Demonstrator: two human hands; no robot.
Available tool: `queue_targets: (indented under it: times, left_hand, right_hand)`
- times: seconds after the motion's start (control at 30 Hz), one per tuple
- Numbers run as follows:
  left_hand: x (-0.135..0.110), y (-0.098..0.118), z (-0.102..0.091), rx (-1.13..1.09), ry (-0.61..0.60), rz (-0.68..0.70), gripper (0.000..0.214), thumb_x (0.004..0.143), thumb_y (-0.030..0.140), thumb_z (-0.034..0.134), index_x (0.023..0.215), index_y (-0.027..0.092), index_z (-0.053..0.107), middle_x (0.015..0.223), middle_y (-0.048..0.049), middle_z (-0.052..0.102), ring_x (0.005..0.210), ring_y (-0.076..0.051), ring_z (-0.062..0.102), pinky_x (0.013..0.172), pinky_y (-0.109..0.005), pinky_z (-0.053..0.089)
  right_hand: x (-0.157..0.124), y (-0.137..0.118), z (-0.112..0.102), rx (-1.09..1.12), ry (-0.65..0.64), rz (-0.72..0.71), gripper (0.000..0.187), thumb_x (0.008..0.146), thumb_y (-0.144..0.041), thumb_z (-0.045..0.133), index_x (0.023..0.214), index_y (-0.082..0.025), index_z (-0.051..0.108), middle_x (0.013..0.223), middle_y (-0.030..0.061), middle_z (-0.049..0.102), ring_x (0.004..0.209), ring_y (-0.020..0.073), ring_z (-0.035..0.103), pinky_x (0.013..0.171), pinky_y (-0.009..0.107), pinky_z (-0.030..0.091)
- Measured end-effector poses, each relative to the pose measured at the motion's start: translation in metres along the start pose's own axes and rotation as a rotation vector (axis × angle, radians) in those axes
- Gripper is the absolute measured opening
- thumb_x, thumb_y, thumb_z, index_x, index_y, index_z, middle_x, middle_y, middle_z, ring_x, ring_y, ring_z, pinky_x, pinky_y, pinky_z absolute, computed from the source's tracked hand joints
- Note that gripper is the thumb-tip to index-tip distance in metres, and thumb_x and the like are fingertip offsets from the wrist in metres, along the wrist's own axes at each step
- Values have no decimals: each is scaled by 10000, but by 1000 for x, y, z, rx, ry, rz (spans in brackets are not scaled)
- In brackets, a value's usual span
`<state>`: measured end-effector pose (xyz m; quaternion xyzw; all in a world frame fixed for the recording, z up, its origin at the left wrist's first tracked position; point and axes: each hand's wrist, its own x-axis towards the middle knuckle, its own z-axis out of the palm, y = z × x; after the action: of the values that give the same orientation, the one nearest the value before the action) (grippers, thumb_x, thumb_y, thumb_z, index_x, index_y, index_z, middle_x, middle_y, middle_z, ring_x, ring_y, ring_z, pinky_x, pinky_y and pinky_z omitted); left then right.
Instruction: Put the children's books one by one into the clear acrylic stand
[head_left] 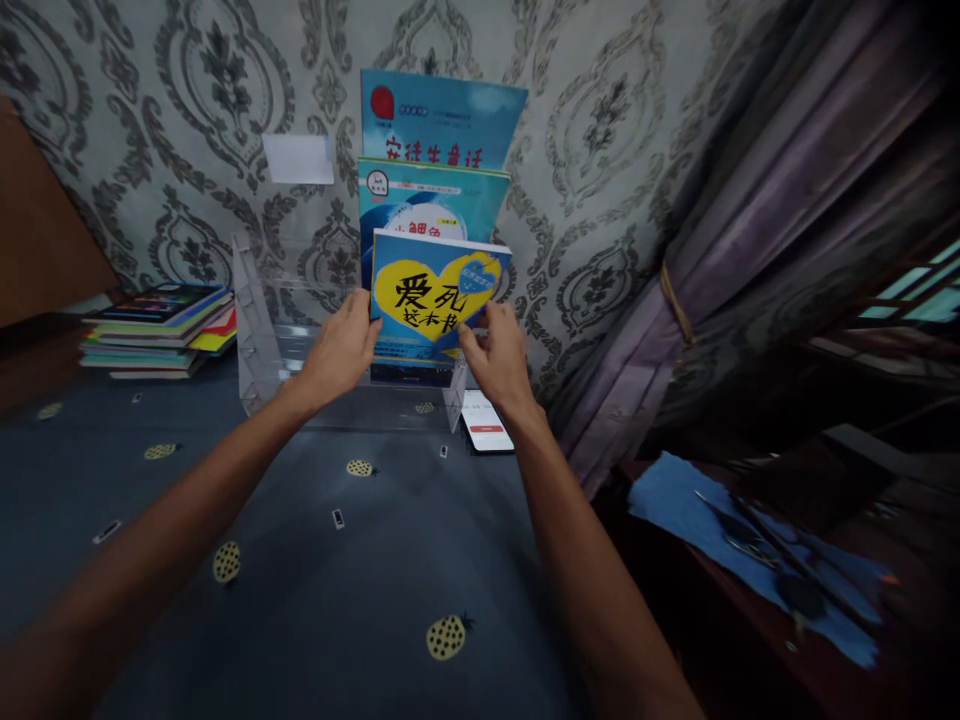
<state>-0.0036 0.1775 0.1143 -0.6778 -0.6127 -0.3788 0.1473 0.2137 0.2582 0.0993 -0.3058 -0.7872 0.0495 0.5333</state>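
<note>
A blue book with a yellow heart on its cover [427, 300] is held upright between my two hands. My left hand [341, 345] grips its left edge, and my right hand [499, 350] pinches its lower right side with the thumb on the cover. Behind it, a teal book [480, 205] and a taller light-blue book [450, 115] stand in tiers on a clear plastic display rack [251, 330]. The held book's lower edge is at the rack's front part; whether it rests there I cannot tell.
A stack of books and booklets [157, 335] lies left of the rack. A lit phone [487, 425] leans by its right end. A white card [298, 160] is at the patterned wall. Tools on a blue cloth [675, 490] lie at right, below a purple curtain [720, 250].
</note>
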Motion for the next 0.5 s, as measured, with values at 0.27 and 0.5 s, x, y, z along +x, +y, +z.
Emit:
queue_targets:
  times: [0.27, 0.5]
  left_hand:
    - [-1, 13, -13, 362, -420, -223, 239, 1010, 264, 402, 1166, 147, 540, 1111, -194, 710, 1046, -352, 692, 896, -467, 540]
    - [-9, 20, -7, 416, -411, -246, 282, 1026, 297, 367, 1203, 134, 515, 1143, -203, 708, 1036, -376, 702, 845, -475, 554]
  right_hand:
    - [0, 10, 6, -47, -82, 12, 424, 912, -292, 500, 1312, -164, 554, 1103, 146, 637, 1032, 288, 618, 872, 460, 558]
    - [1, 7, 5, -65, -130, 57, 396, 893, -282, 489, 1230, -120, 618, 1081, 165, 701, 986, 294, 646, 902, 440, 516]
